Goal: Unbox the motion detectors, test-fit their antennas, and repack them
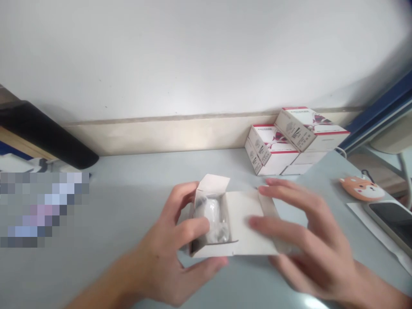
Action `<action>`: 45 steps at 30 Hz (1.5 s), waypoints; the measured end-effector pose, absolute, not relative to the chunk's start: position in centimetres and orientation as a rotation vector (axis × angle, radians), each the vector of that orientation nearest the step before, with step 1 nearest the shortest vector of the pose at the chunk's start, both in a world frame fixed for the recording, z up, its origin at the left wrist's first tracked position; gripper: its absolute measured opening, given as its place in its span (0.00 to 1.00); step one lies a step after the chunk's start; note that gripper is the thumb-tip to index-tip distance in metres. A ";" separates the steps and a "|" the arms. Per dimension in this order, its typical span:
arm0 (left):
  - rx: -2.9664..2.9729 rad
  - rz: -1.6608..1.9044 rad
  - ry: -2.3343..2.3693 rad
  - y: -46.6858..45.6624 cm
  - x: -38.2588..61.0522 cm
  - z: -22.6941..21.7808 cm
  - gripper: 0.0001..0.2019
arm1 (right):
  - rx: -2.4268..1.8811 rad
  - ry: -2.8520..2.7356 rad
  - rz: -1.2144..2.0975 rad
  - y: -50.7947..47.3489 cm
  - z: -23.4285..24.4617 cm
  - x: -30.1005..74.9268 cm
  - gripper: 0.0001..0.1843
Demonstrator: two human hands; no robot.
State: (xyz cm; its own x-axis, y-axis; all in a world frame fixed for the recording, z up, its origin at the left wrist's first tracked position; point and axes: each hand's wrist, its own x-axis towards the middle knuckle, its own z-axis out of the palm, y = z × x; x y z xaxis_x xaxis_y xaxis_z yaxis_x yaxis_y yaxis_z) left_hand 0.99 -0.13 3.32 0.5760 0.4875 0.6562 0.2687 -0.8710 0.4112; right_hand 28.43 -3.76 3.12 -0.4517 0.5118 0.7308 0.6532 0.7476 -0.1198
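A small white cardboard box (238,227) lies open on the grey table, its flaps spread. Inside it sits a white object in a clear wrap (212,216). My left hand (167,253) grips the box's left end, thumb below and fingers curled over the top edge. My right hand (309,240) is spread, its fingertips resting on the box's opened lid flap at the right; it is slightly blurred.
A stack of white and red boxes (289,141) stands against the back wall at the right. An orange animal-shaped item (362,188) and a phone (391,219) on white paper lie at the far right. A black object (45,135) slants at the left.
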 end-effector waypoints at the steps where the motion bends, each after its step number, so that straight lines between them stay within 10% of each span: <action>1: 2.554 1.195 0.643 -0.1 1.0 2.9 0.17 | -0.912 -2.075 -0.234 -3.5 3.3 28.5 0.22; 10: 2.515 1.387 0.976 0.4 1.3 1.0 0.20 | -1.770 -2.209 -0.299 0.0 1.8 31.6 0.11; 26: 2.485 1.537 0.853 0.7 0.4 1.5 0.28 | -1.799 -2.305 -0.078 0.2 1.5 32.4 0.14; 34: 2.358 1.448 0.574 2.3 -0.6 2.8 0.23 | -1.623 -2.262 0.639 -0.3 3.5 32.5 0.16; 45: 2.093 1.298 0.738 0.2 0.4 1.7 0.27 | -1.878 -2.276 -0.195 1.0 0.9 33.9 0.17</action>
